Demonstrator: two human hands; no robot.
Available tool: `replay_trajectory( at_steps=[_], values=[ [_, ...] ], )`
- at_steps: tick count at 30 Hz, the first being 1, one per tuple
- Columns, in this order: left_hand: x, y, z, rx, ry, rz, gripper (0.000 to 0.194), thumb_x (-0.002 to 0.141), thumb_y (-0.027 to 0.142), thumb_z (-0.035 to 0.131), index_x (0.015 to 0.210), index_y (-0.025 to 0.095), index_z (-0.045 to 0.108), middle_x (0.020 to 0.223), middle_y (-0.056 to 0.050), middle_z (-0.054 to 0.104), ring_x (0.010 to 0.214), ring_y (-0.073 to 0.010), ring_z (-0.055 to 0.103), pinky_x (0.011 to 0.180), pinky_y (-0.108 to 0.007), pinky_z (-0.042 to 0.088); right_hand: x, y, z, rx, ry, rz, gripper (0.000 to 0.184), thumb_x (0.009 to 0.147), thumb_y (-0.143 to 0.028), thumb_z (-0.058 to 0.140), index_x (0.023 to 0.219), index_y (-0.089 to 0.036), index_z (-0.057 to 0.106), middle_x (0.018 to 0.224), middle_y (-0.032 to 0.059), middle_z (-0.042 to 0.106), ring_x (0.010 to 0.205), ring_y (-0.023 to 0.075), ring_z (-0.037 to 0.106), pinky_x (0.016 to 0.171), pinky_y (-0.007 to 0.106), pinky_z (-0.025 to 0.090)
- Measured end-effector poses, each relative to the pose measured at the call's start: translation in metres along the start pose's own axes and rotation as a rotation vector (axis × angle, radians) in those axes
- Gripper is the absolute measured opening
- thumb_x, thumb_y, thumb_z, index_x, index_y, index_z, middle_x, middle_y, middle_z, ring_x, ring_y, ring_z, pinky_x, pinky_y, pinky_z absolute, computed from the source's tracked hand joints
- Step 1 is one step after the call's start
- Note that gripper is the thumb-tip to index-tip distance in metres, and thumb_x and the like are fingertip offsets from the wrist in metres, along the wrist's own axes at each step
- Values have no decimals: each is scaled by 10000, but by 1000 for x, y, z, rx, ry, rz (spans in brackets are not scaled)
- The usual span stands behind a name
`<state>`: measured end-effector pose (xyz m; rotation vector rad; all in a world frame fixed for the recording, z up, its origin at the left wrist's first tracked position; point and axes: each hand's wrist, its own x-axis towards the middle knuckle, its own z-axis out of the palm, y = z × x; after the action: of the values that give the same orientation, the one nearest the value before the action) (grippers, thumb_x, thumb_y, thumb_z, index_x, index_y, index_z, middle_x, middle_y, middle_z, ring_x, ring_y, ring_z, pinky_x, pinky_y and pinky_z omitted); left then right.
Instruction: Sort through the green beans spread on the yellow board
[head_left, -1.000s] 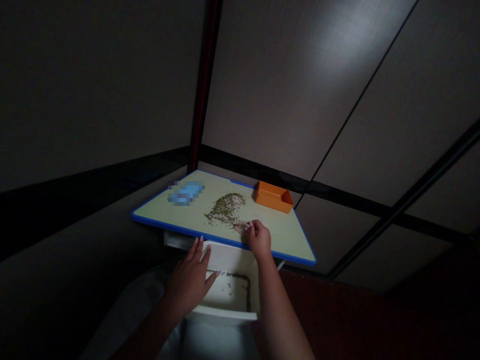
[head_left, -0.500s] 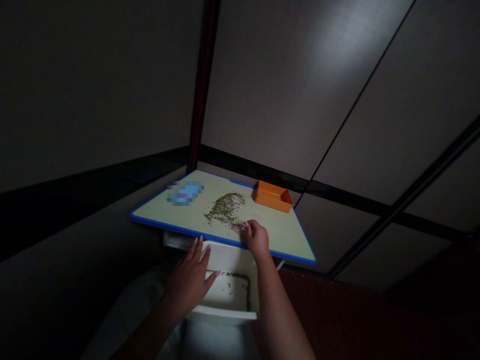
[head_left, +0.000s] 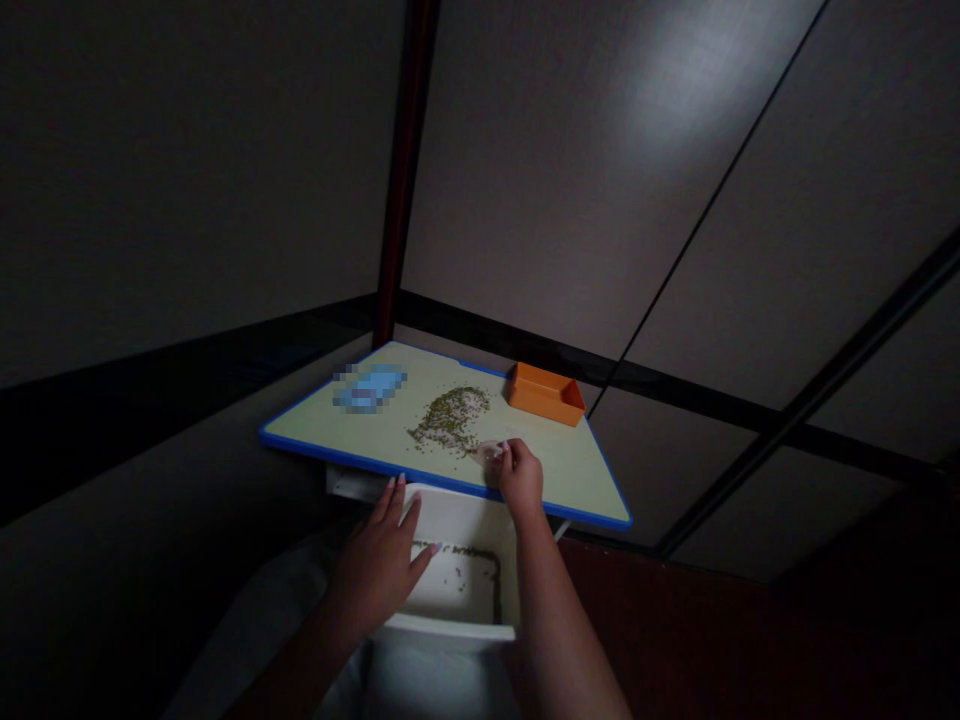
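Note:
My right hand is over the front part of the table, fingers pinched on a small pale, see-through piece whose kind I cannot make out. Just left of that piece lies a spread of small green beans or seeds. My left hand has its fingers stretched apart, with the fingertips at the table's front edge and over the left side of a white pull-out drawer. Small dark grains line the drawer's inner edges, and a few lie on its floor.
The pale table top has a blue rim. An orange open box stands at its back right corner. A blurred blue item lies at the left. Panelled walls close in behind and at the left.
My right hand has shifted slightly right, drawing the pale piece away from the green pile. My left hand has stayed in place.

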<state>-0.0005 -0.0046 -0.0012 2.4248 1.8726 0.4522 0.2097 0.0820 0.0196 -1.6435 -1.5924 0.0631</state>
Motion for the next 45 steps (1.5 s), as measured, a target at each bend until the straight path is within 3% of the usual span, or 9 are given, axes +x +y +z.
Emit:
replay_trajectory(
  at_steps=[7, 20, 27, 38, 45],
  values=[
    [0, 2, -4, 17, -6, 8, 628, 847, 426, 451, 1383, 98, 437, 1546, -198, 237, 1455, -295, 167, 1131, -428, 308, -1, -3, 3, 88, -98, -72, 293, 932, -324, 400, 892, -218, 670, 785, 27, 695, 704, 164, 599, 660, 230, 408],
    [-1, 1, -1, 4, 0, -1, 612, 850, 409, 450, 1380, 103, 442, 1554, -194, 205, 1458, -297, 149, 1106, -440, 347, -1, -1, 6, 100, -79, -31, 295, 929, -328, 399, 880, -211, 665, 781, 25, 706, 682, 160, 604, 632, 232, 406],
    [1, 0, 3, 5, 3, 9, 635, 850, 438, 449, 1384, 96, 433, 1552, -197, 201, 1456, -298, 143, 1128, -433, 313, -1, -2, 8, 162, -129, -100, 278, 930, -321, 418, 888, -204, 666, 800, 24, 711, 703, 149, 615, 665, 217, 423],
    [-1, 1, -1, 21, -26, -2, 620, 859, 419, 440, 1392, 101, 422, 1556, -197, 182, 1456, -304, 135, 1118, -437, 326, 2, 2, -2, -115, 34, 135, 285, 929, -301, 391, 923, -199, 657, 798, 50, 708, 697, 183, 610, 637, 255, 370],
    [1, 0, 1, 11, -5, 4, 626, 848, 429, 459, 1382, 103, 438, 1554, -191, 199, 1456, -297, 147, 1125, -429, 321, 2, 7, 1, 8, 34, 112, 288, 927, -313, 382, 901, -207, 648, 789, 35, 702, 687, 163, 608, 627, 231, 389]
  ],
)
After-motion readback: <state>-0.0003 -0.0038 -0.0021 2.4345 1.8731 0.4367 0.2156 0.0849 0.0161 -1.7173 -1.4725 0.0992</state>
